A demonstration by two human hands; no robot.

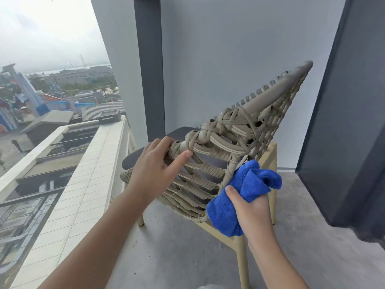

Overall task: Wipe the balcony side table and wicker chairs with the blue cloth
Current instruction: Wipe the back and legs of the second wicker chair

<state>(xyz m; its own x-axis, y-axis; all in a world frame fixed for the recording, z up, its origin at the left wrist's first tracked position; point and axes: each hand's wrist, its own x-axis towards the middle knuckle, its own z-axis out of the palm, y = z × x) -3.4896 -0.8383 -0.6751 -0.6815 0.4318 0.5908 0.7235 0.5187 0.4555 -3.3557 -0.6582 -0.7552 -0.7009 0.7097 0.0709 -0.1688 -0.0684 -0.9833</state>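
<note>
Chair-wiping looks to be the step in hand: the right hand (253, 207) grips the bunched blue cloth (239, 197), fingers curled round it, and presses it against the outer weave of the wicker chair (229, 142), low on the near right. The left hand (156, 167) steadies the chair, fingers and thumb wrapped over the woven rim at the left. Next move probably calls for drawing the cloth along the strands while the rim is held firm. No side table shows.
</note>
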